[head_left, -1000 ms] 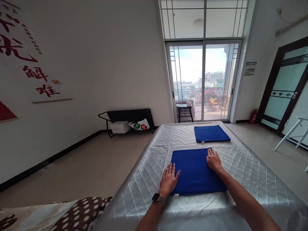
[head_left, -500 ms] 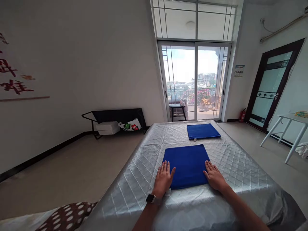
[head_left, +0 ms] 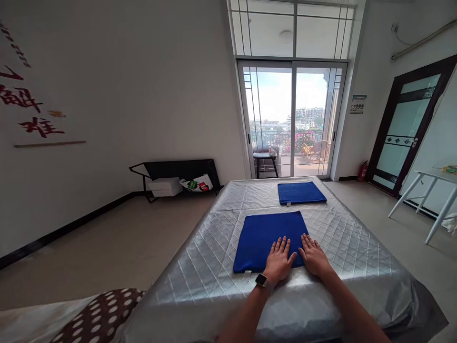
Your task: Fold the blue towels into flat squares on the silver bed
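A flat blue cloth cover (head_left: 255, 240) with a small white tag at its near left corner lies on a silver quilted sheet (head_left: 207, 257). My left hand (head_left: 280, 261), with a watch on the wrist, rests flat on the near right part of the cloth, fingers spread. Beside it, my right hand (head_left: 314, 255) lies palm down over the cloth's right edge, fingers stretched out. Neither hand grips anything. Farther back on the sheet is a second blue cloth cover (head_left: 302, 192), also flat with a white tag on its near edge.
A brown polka-dot cloth (head_left: 103, 314) lies at the lower left. By the left wall stands a black rack (head_left: 178, 170) holding white boxes (head_left: 164, 186). A white stool-like table (head_left: 437, 177) is at the right. Glass sliding doors (head_left: 293, 119) stand beyond the sheet.
My left hand has moved right, from the cloth's left edge onto its near right part, close to my right hand. The right hand stays at the right edge. The view has shifted slightly.
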Demonstrator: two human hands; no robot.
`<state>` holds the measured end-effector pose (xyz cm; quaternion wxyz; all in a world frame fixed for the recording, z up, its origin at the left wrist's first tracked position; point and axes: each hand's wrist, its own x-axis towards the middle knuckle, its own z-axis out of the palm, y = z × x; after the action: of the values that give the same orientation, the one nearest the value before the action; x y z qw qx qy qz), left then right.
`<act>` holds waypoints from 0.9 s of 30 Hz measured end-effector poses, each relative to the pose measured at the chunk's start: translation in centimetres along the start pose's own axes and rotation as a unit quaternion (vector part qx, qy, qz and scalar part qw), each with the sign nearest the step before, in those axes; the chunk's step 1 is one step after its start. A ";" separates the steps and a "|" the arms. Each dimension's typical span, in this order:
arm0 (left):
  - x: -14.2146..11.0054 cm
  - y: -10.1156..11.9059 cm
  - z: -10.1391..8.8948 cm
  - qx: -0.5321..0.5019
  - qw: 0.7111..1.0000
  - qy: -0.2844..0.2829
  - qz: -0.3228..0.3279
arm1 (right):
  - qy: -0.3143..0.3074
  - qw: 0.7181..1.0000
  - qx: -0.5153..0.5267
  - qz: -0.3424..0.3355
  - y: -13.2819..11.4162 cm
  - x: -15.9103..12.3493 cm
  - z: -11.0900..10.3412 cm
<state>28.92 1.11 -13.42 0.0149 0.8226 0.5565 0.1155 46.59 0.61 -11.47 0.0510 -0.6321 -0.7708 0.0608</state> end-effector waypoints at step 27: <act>-9.3 -8.8 -5.8 -0.040 0.997 0.052 -0.046 | 0.064 0.978 0.162 -0.113 -0.3 -5.0 -3.0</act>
<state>16.40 -4.73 -10.79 0.0245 0.7878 0.5886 0.1798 47.72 -4.23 -8.42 0.2085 -0.5271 -0.8122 0.1381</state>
